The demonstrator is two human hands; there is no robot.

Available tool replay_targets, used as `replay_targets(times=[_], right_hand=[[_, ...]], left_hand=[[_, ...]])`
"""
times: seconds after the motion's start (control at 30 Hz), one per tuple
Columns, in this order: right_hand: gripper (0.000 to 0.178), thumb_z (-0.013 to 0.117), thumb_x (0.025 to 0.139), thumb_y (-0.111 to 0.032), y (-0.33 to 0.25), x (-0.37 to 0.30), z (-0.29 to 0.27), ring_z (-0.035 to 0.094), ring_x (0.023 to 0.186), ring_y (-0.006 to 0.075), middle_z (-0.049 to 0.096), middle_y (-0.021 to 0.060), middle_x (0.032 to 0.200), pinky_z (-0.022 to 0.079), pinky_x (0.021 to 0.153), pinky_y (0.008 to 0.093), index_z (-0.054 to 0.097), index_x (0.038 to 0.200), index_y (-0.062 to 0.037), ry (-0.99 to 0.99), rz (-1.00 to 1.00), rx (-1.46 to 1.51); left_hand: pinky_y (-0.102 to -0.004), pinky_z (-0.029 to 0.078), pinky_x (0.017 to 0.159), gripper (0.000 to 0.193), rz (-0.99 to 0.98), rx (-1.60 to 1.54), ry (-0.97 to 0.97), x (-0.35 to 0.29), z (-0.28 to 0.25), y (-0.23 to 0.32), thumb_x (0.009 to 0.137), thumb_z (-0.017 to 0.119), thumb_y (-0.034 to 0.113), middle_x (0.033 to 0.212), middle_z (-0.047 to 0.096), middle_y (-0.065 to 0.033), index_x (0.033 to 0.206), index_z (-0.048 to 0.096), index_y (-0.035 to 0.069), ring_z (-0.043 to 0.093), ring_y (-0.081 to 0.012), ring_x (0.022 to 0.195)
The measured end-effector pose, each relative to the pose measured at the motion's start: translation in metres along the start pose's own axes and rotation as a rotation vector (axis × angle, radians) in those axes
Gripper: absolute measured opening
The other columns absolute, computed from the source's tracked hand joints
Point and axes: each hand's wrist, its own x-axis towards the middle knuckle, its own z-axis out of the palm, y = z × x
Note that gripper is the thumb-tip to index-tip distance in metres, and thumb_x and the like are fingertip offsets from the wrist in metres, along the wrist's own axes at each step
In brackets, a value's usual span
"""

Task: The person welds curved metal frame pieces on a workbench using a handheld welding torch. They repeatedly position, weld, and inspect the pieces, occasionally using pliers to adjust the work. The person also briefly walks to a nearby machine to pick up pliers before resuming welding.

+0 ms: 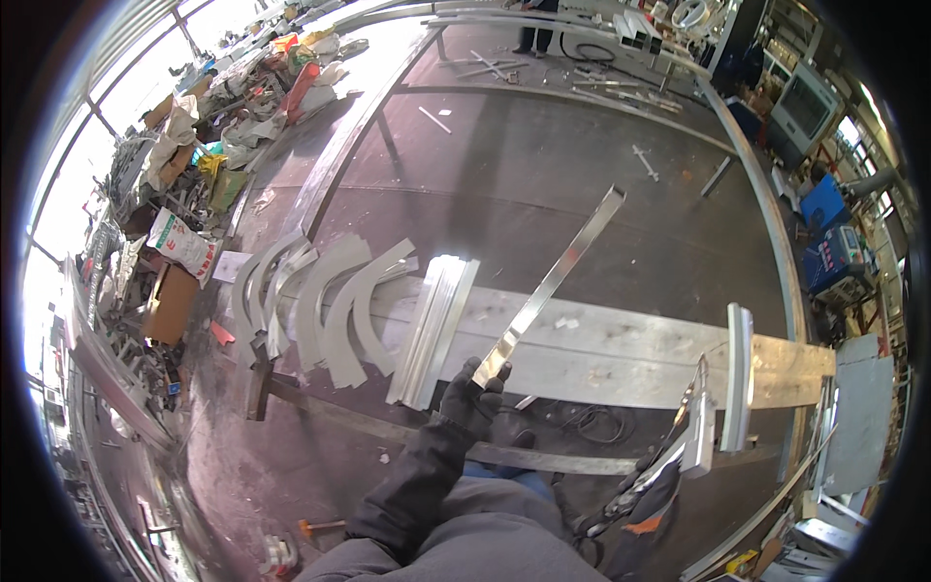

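Observation:
My left hand [472, 400], in a black glove, is closed round the near end of a long, shiny, flat metal bar [553, 286]. The bar slants up and away to the right, above the bench board [582, 361]. My right hand [632, 479], dark-gloved and partly hidden, is closed on a slim metal tool [669, 446]; its exact kind is unclear. Beside that tool is a short pale metal block [699, 435]; whether it is held cannot be told. Left of the bar, ribbed metal profiles [433, 330] lie across the board, with several curved metal strips [361, 320] farther left.
Another metal profile [739, 376] crosses the board's right end. A metal frame [766, 209] surrounds the dark floor beyond. Heaped scrap and bags [228, 145] line the left side. A blue machine [836, 262] stands at right. A person's legs [535, 37] show at the far side.

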Motion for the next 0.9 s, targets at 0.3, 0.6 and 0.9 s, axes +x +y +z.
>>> replay_targets(times=[0.3,0.6,0.9], right_hand=[[0.049,0.049,0.104,-0.055,0.017,-0.024,0.042,0.057,0.045,0.0177,0.058,0.0059,0.074,0.047,0.038,0.0307,0.058,0.106,-0.0066,0.002,-0.088,-0.083],[0.053,0.049,0.103,-0.055,0.021,-0.052,0.061,0.054,0.041,0.0189,0.054,0.0071,0.055,0.044,0.038,0.0312,0.059,0.092,-0.0045,0.107,-0.062,-0.137],[0.051,0.054,0.102,-0.053,0.021,-0.057,0.067,0.057,0.044,0.019,0.057,0.0083,0.068,0.048,0.039,0.0326,0.056,0.102,-0.0024,0.084,-0.106,-0.11]], left_hand=[[-0.0234,0.043,0.059,0.042,-0.003,0.023,-0.106,-0.086,0.032,0.017,0.108,0.055,0.035,0.132,0.058,-0.0223,0.137,0.053,0.004,0.051,-0.0113,0.074],[-0.0221,0.039,0.056,0.069,-0.046,0.108,-0.078,-0.11,0.032,0.035,0.102,0.06,0.048,0.084,0.05,-0.0028,0.14,0.049,-0.009,0.043,-0.01,0.066],[-0.0235,0.042,0.053,0.054,0.102,0.243,0.047,-0.106,0.034,0.041,0.107,0.052,0.043,0.093,0.061,-0.0095,0.134,0.054,-0.004,0.05,-0.0118,0.066]])
